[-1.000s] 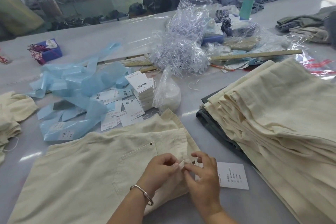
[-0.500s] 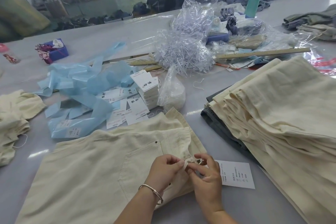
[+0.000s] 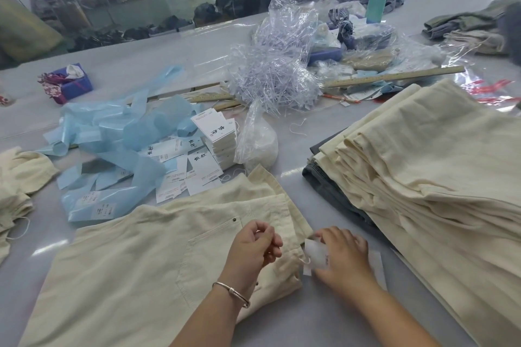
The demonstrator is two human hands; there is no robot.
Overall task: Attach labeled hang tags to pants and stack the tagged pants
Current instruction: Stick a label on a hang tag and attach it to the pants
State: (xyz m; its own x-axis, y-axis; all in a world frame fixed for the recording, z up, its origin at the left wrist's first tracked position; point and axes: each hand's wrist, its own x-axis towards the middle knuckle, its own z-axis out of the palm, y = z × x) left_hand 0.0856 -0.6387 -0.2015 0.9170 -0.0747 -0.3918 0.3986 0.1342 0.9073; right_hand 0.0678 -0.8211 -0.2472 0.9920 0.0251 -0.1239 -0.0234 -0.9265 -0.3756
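A grey work table fills the frame, with a dim storeroom of bagged garments beyond its far edge. At far left lies a small heap of cream pants; to its right, loose blue plastic sleeves and a short stack of white hang tags. Lower centre, the cream pants in work lie flat, waistband toward frame centre. The left hand, bracelet at the wrist, hovers over the waistband corner with fingers curled together; whether it pinches the thin string cannot be told. Just right of it, the right hand presses down with fingers mostly flat on a blurred tag that sits at the waistband edge, a second white card beneath the palm. At right rises a tall stack of folded pants.

Likely risks: the string loop may slip loose if it is not drawn tight, leaving the tag unattached; the card under the palm may be swept along with the garment; a careless transfer could topple or skew the tall stack, whose layers already slope.
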